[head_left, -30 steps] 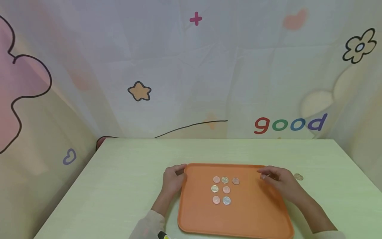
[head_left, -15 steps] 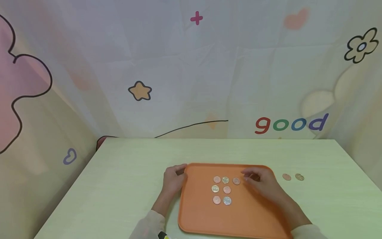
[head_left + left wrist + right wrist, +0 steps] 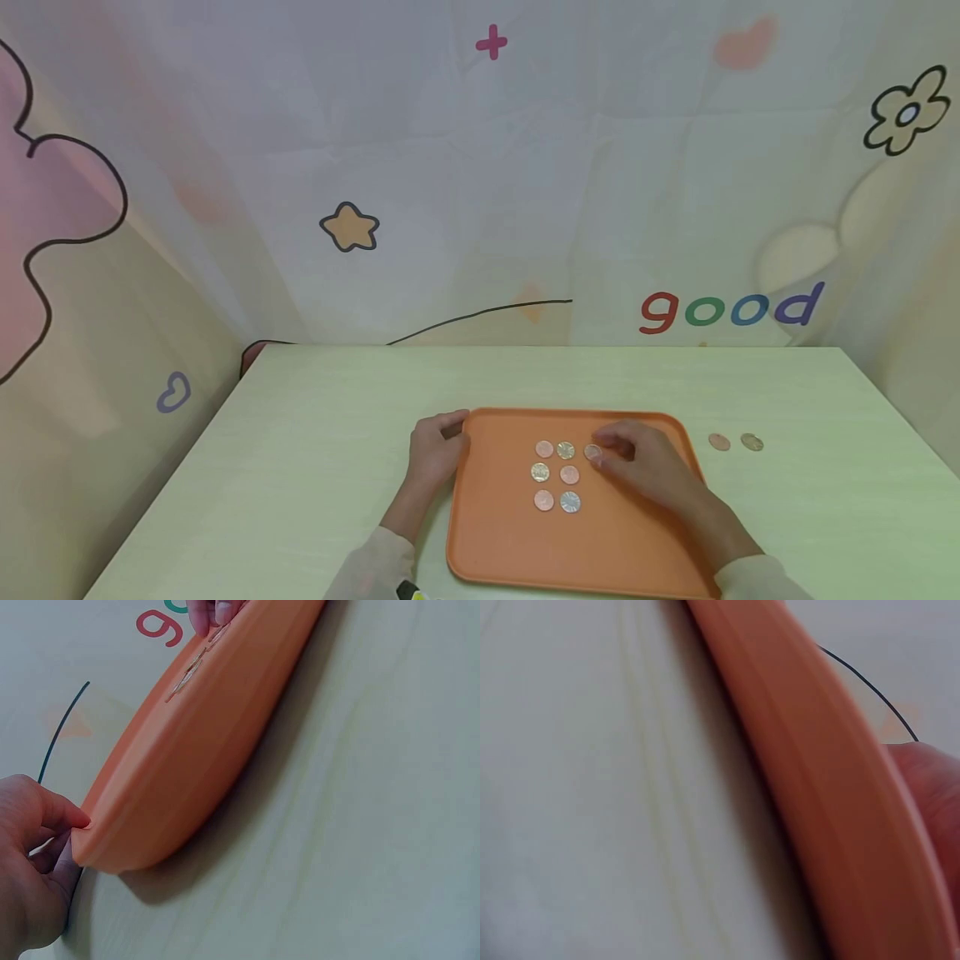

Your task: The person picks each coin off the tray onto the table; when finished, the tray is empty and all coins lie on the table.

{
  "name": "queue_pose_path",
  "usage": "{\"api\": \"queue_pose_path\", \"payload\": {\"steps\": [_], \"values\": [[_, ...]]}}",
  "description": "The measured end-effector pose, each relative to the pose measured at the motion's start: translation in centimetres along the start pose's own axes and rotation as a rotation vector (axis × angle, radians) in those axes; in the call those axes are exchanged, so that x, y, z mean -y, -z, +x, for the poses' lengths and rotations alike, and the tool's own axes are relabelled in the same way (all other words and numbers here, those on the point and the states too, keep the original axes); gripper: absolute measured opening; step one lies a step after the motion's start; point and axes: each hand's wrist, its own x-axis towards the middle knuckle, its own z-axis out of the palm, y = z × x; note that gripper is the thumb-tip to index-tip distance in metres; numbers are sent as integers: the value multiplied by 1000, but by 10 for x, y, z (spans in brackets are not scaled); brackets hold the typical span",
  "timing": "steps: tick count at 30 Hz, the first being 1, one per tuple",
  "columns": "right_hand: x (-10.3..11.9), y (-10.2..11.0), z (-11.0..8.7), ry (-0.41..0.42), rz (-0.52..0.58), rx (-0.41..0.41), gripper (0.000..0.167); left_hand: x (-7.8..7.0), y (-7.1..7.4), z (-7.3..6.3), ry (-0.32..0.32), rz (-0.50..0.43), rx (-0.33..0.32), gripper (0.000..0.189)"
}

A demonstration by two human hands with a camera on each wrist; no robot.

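An orange tray [image 3: 517, 550] lies on the table with several coins set in short rows on it. At its far left corner my left hand [image 3: 437, 450] holds the rim. The left wrist view shows the forefinger of that left hand [image 3: 34, 855] on top of the tray corner [image 3: 94, 847], thumb lower down. My right hand [image 3: 651, 462] reaches over the tray, thumb and forefinger at either side of a copper-coloured coin [image 3: 592, 452], the rightmost of the back row. Beside it are a gold-coloured coin [image 3: 566, 451] and another copper coin [image 3: 543, 449]. A silver coin [image 3: 570, 502] lies nearest the front.
Right of the tray, a copper coin [image 3: 719, 442] and a gold-coloured coin [image 3: 752, 442] lie on the pale green table [image 3: 300, 467]. A printed curtain [image 3: 450, 183] hangs behind the table's far edge. The right wrist view is mostly the tray's outer side [image 3: 810, 750].
My right hand has moved left from the tray's right edge to the rightmost back-row coin. A copper coin on the table, earlier hidden by the hand, now shows. The left hand stays put.
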Motion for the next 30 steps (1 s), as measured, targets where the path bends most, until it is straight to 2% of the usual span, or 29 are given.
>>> {"api": "queue_pose_path", "payload": {"steps": [5,21,30], "values": [[1,-1,1,50,-30,-4,27,0,0,0,13,2,-8,43],[10,-3,3,52,-131,24,13,-2,-1,-1,16,-31,-3,46],[13,-3,2,47,-140,42,11,-2,-1,-1,30,-23,-8,44]]}}
